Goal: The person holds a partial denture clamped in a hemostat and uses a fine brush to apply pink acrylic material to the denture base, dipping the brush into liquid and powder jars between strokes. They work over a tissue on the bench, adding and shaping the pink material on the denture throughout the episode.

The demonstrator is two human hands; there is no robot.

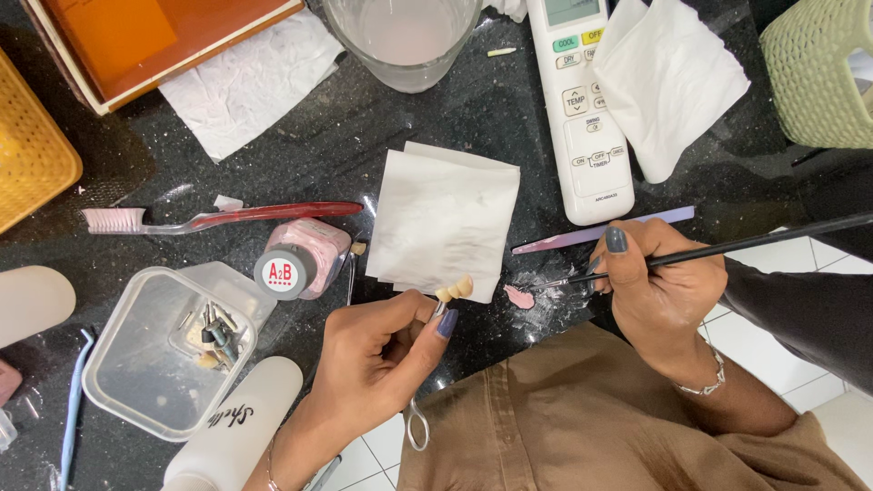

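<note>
My left hand [377, 350] pinches a metal clamp tool [418, 423] that grips a short row of cream false teeth [455, 289], held up at the lower edge of a folded white tissue [443, 218]. My right hand [657, 286] holds a thin black-handled brush [755, 244] like a pen. Its tip [536, 287] points left, just right of a small pink blob [519, 296] lying amid white powder on the black counter.
A pink bottle [303, 259] with a grey cap lies beside a red toothbrush [218, 218]. A clear plastic box [168, 350] holds small burs. A white remote [587, 109], a glass cup [405, 41], a lilac spatula [605, 232], more tissues and a white bottle [236, 427] surround the work spot.
</note>
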